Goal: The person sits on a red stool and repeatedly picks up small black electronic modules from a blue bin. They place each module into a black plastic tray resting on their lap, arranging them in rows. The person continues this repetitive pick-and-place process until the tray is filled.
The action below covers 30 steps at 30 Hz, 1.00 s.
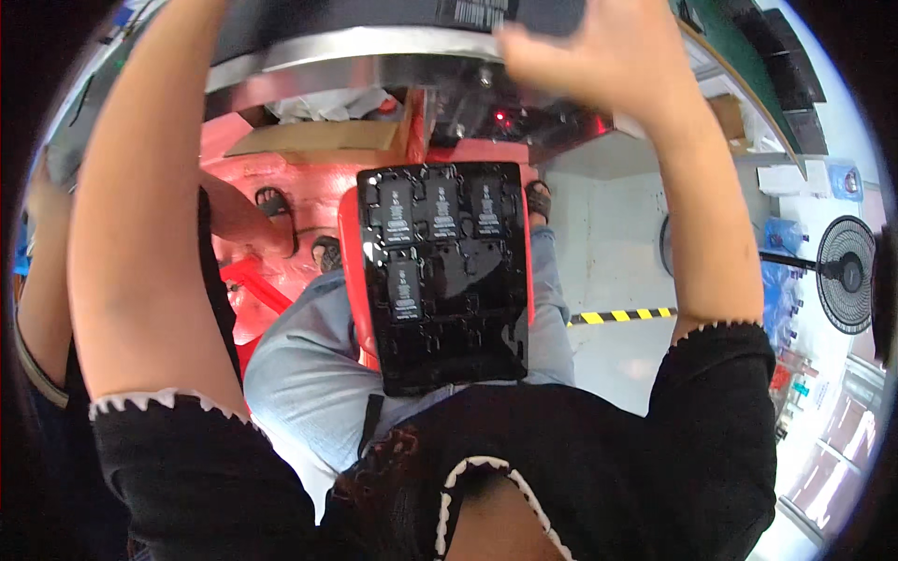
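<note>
My right hand (608, 56) is at the top edge, over the front of the workbench, smeared by motion. Its thumb stretches out to the left, apart from the palm, with nothing seen against it; the other fingers are cut off. Close to the thumb tip lies a dark item with a printed label (475, 11). My left forearm reaches up past the top edge, so my left hand is out of sight. On my lap rests a glossy black plastic tray (458, 360) with moulded pockets. Flat black batteries (442, 208) fill three far pockets, and another battery (404, 285) sits below them at left.
The metal bench edge (374, 42) runs across above my lap. Under it stands an open cardboard box (313, 137) with white plastic. Another person's sandalled foot (276, 215) is on the red floor covering at left. A black fan (845, 273) stands far right.
</note>
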{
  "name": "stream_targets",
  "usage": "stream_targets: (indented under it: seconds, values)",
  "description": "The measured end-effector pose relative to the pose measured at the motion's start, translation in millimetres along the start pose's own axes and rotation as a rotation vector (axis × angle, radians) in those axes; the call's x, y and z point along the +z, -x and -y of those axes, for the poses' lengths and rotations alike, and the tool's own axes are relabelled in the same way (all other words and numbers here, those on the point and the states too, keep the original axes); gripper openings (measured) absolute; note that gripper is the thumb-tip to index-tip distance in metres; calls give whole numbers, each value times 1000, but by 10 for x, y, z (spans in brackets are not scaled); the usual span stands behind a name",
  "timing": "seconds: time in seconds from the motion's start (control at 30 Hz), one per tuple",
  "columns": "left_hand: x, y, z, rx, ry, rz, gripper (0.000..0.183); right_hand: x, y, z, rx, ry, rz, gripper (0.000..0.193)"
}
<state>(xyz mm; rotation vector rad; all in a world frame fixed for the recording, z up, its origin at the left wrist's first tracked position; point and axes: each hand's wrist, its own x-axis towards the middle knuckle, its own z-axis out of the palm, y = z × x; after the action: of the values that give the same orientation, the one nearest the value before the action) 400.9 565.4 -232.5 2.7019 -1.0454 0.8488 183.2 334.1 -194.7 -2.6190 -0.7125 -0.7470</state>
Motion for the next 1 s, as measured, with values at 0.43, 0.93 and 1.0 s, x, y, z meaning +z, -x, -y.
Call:
stream_targets:
  seconds: [0.43,0.93,1.0]
  values:
    - [-280,-146,-744,-192,382,347,97,849,2600,513,264,-156,645,78]
    - [-178,3044,-2452,24,751,495,89,1093,2728,526,447,-248,332,48]
    - [-38,3139,-2474,37,758,481,86,1070,2675,531,452,-247,341,43]
